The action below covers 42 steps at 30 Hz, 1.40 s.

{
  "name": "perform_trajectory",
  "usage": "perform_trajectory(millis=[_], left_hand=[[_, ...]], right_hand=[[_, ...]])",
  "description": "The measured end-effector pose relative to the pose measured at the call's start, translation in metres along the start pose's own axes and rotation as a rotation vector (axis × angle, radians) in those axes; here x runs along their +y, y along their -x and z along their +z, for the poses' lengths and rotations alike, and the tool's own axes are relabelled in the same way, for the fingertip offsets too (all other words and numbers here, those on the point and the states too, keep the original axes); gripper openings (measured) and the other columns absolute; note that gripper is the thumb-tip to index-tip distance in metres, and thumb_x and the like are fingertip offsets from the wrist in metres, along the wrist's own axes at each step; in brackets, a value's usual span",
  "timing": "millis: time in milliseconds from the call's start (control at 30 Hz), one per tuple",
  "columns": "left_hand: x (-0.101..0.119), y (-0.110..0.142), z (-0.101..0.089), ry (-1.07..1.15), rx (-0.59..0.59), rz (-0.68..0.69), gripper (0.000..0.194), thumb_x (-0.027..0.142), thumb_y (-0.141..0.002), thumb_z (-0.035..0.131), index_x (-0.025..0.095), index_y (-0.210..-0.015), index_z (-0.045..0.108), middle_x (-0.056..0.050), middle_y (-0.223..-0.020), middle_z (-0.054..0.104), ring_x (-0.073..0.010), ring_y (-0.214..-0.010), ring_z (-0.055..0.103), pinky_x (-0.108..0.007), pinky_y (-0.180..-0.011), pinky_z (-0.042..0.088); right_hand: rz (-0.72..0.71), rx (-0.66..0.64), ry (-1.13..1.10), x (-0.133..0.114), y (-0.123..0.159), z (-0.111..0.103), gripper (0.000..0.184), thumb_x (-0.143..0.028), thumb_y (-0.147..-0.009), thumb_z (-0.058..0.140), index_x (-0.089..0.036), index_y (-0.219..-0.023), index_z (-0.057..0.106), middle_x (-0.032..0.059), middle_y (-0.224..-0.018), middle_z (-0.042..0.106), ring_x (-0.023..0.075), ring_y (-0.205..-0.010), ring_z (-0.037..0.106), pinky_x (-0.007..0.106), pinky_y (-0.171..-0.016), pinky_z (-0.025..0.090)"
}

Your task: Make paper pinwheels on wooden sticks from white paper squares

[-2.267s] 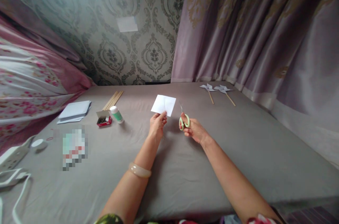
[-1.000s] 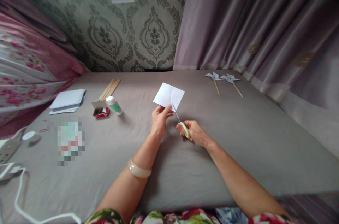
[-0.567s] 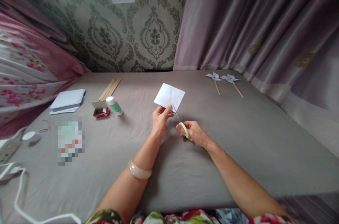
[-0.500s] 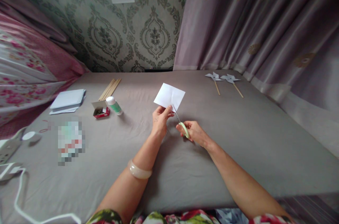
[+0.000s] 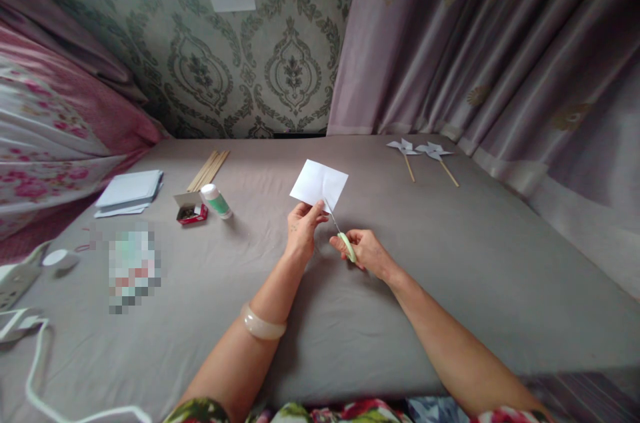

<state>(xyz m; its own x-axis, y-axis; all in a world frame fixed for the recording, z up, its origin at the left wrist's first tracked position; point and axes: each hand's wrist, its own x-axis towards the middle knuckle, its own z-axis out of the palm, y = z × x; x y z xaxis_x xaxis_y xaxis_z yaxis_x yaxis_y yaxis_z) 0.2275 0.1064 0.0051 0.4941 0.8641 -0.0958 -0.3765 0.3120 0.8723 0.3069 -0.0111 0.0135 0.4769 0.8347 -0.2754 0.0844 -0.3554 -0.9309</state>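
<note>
My left hand [image 5: 303, 228] pinches the near edge of a white sheet of paper [image 5: 317, 183], thumb on top, and holds it above the table. A faint crease crosses the sheet. In my right hand [image 5: 367, 249] is a pair of scissors [image 5: 346, 246] with pale green handles, my fingers wrapped in the loops. The blades reach onto the paper's near corner, just right of my left thumb. Whether the blades are fully closed is too small to tell.
Two paper pinwheels [image 5: 404, 148] on sticks lie at the back right. To the left are wooden sticks [image 5: 209, 169], a glue stick [image 5: 217, 201], a small red box [image 5: 192, 213] of tiny items, stacked paper [image 5: 129, 191], a blurred item [image 5: 132, 259] and a white cable [image 5: 37, 369].
The hands, paper and scissors have barely moved. My right hand and the scissor handles have shifted very slightly left, and the view has tilted a little.
</note>
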Motion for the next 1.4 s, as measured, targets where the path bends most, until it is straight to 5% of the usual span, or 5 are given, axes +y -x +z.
perform_trajectory(millis=[533, 1400], left_hand=[[0.0012, -0.0004, 0.0011, 0.022, -0.015, 0.006, 0.029, 0.035, -0.057, 0.080, 0.014, -0.073, 0.067, -0.002, -0.068, 0.065, -0.0097, -0.058, 0.057, -0.023, -0.057, 0.046], [0.0008, 0.0042, 0.0042, 0.021, -0.111, -0.048, 0.027, 0.030, -0.057, 0.081, 0.012, -0.071, 0.068, 0.000, -0.059, 0.062, -0.0091, -0.054, 0.055, -0.023, -0.055, 0.045]], right_hand=[[0.020, 0.087, 0.022, 0.0029, -0.0014, 0.0041, 0.045, -0.057, -0.058, 0.073, -0.019, -0.050, 0.051, -0.0048, -0.040, 0.046, 0.0050, -0.035, 0.032, 0.022, -0.034, 0.021], [-0.020, 0.106, 0.020, 0.0043, -0.0014, 0.0024, 0.045, -0.059, -0.060, 0.069, -0.018, -0.056, 0.052, -0.0032, -0.046, 0.053, 0.0052, -0.032, 0.035, 0.021, -0.031, 0.024]])
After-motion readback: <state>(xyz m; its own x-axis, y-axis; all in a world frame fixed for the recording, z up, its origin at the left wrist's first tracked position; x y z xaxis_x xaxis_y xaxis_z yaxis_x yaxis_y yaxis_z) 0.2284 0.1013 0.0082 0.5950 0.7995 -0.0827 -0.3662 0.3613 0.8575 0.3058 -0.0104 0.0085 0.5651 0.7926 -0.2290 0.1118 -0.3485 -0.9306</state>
